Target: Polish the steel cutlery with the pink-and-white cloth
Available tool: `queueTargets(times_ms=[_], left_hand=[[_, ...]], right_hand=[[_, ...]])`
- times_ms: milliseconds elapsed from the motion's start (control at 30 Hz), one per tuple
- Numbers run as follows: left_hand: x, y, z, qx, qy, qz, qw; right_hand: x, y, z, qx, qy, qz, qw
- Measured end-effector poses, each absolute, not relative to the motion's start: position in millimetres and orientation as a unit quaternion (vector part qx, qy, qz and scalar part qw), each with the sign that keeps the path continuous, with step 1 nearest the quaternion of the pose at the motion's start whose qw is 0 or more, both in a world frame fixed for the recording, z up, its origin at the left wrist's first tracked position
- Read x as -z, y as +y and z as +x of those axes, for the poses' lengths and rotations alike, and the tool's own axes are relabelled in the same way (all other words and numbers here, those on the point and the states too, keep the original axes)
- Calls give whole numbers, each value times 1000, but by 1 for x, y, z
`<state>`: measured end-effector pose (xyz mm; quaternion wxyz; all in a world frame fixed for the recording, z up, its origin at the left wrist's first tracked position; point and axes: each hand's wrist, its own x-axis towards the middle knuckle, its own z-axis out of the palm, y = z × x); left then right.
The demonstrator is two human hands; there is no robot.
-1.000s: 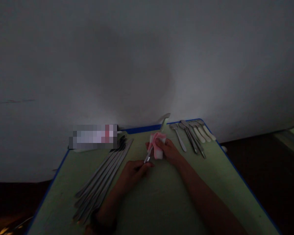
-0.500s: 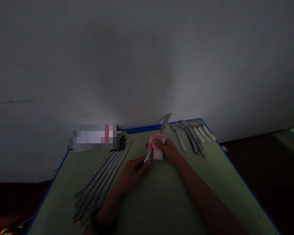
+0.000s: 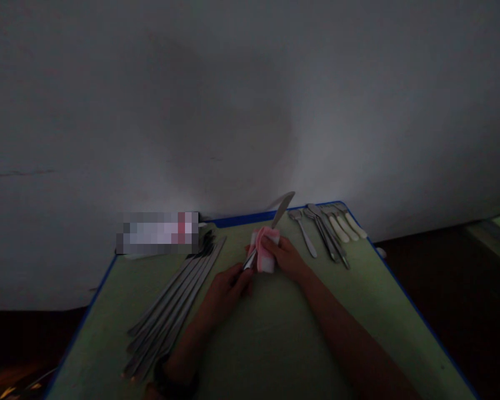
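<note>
My left hand [image 3: 227, 289] is closed around the handle of a table knife [image 3: 282, 206], whose blade points up and away toward the wall. A pink and white cloth [image 3: 263, 251] is wrapped round the knife's middle, pinched there by my right hand [image 3: 286, 256]. Both hands hover just above the green table [image 3: 275, 344] near its middle. The lower part of the blade is hidden inside the cloth.
A long row of metal cutlery [image 3: 173, 308] lies on the table's left side. Several spoons and white-handled pieces [image 3: 329, 228] lie at the far right corner. A grey wall rises behind the blue table edge [image 3: 241, 218]. Dark floor lies on both sides.
The knife has slid farther through the cloth toward the wall, so more blade shows above it. My left hand moved up closer to the cloth. My right hand stayed nearly still.
</note>
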<state>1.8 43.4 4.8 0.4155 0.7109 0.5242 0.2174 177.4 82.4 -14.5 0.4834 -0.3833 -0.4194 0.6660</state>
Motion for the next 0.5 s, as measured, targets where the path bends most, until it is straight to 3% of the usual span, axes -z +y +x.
queueTargets(times_ms=[300,500], left_hand=[[-7,42,3,-240,508,714,418],[-4,42,3,-229,519,710,417]], right_hand=[[11,81,176,-664,-414,-381,492],[16,82,180,-648,-485,-380,448]])
